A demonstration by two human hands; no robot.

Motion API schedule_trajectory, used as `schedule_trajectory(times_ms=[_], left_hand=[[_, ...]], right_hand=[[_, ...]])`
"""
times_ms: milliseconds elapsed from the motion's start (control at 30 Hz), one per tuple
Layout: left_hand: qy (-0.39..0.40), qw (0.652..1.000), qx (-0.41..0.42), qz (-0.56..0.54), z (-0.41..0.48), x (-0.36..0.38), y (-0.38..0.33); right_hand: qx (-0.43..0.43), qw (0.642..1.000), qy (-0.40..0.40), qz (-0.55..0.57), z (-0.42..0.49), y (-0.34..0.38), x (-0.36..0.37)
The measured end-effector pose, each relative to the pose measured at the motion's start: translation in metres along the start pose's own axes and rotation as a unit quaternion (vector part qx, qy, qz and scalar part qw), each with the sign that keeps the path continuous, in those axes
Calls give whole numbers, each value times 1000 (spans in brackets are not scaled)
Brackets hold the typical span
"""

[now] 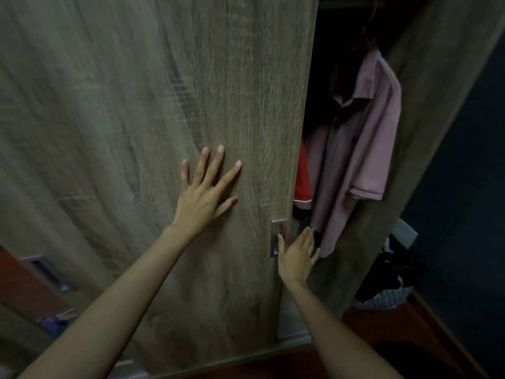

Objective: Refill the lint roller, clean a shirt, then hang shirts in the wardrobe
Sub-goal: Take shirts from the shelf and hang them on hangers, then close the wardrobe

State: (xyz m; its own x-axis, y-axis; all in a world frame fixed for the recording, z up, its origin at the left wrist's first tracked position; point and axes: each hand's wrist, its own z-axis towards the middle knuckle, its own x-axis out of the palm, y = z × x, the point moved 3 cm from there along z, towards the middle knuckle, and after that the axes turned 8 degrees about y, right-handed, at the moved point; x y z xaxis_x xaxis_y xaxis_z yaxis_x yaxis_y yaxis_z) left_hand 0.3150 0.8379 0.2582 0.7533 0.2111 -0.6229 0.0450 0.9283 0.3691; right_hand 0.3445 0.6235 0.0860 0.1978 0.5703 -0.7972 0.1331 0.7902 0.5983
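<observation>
Left hand (pixel 203 192) flat, fingers spread, pressing wood-grain wardrobe door (pixel 136 91). Right hand (pixel 296 254) open, fingers straight, thumb at metal handle (pixel 278 228) on door edge. Inside, pink shirt (pixel 369 138) hangs, long axis vertical, collar up. Reddish floor (pixel 396 329) below.

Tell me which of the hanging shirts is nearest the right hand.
The pink shirt: its lower hem hangs right by the fingertips of the right hand. The red shirt sits higher, partly hidden behind the edge of the wardrobe door.
</observation>
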Motion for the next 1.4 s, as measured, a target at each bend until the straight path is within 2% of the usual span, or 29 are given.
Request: schedule_trajectory(times_ms=[300, 533, 733, 900, 1400], left_hand=[[-12, 1000, 5, -1, 27, 18, -59], [-21, 999, 49, 6, 52, 31, -99], [-32, 998, 57, -5, 74, 36, -136], [-42, 997, 61, -4, 87, 39, -156], [-40, 998, 53, 11, 99, 38, -180]], right_hand=[[46, 996, -71, 12, 49, -61, -60], [96, 989, -98, 53, 83, -105, -91], [119, 983, -88, 105, 110, -139, -108], [101, 982, -54, 148, 129, -157, -122], [42, 994, -22, 95, 145, -178, -146]])
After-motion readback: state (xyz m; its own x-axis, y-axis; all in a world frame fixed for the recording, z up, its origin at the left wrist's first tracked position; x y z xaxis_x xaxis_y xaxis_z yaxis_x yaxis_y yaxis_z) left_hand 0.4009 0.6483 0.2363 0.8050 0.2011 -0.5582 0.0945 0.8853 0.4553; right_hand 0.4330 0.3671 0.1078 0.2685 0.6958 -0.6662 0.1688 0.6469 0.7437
